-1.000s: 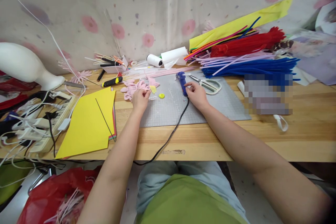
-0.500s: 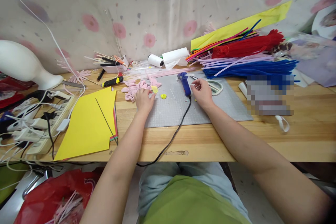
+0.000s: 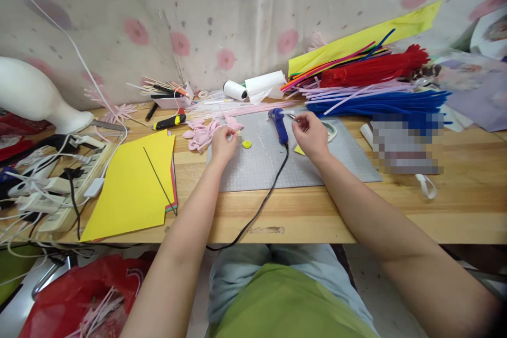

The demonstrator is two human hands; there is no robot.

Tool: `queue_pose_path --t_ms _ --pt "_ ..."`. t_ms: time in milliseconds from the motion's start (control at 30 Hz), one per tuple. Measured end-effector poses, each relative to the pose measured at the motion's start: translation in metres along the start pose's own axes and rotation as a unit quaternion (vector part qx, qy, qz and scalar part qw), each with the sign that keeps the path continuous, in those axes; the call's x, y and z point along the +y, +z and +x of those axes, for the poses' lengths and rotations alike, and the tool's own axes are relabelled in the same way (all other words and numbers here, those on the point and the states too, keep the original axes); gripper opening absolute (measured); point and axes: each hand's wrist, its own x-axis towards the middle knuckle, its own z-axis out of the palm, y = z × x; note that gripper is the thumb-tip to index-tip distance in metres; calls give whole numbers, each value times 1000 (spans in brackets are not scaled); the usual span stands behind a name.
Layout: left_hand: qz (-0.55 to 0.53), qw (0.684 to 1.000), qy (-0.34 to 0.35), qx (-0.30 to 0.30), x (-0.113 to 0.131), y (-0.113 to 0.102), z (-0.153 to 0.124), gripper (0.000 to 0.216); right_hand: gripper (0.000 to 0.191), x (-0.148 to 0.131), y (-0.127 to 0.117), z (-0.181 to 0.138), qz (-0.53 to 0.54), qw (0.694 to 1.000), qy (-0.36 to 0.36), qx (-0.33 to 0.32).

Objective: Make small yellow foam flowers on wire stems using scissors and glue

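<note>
1. Judged step: small-piece handwork around blue plastic glue gun (image 3: 281, 129), lying on gridded grey cutting mat (image 3: 253, 175).
2. Left hand (image 3: 223, 148): beside fuzzy pink petals (image 3: 199, 136) and 1 round yellow disc (image 3: 246, 144); fingers bent, cannot tell whether gripping.
3. Right hand (image 3: 311, 136): partly covering smooth-handled scissors (image 3: 334, 131); fingers curled, cannot tell contents.
4. Next move: likely calls for fine pinch.
</note>
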Motion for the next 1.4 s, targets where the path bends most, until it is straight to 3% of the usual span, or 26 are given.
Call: queue_pose_path --t_ms 100,233,333,433,633,900,1000,1100,1233,1400 --pt "-257 961 -96 -16 10 2 -12 13 16 -20 0 -9 35 996 -62 -50" --pt "-391 904 -159 -72 26 9 -34 22 38 -42 16 -24 127 965 -109 -202" --pt "-423 885 -168 -96 31 13 -44 25 49 -44 29 -26 136 955 -47 -259" --pt "-440 871 -188 -108 30 15 -46 27 44 -37 35 -22 128 953 14 -276" --pt "-477 837 -224 -145 30 16 -47 33 40 -31 30 -17 178 938 43 -296" --pt "-413 885 -185 -113 29 17 -50 33 39 -35 21 -17 162 933 47 -317" --pt "-393 900 -169 -86 29 18 -49 30 34 -27 -2 -6 89 960 22 -263" --pt "-382 908 -160 -58 28 18 -47 28 25 -8 -34 11 -84 982 26 -166" --pt "-376 913 -153 -34 26 21 -45 26 27 28 -59 28 -303 939 47 -154" --pt "-387 908 -157 -11 22 22 -45 27 26 52 -53 32 -418 881 -6 -220"
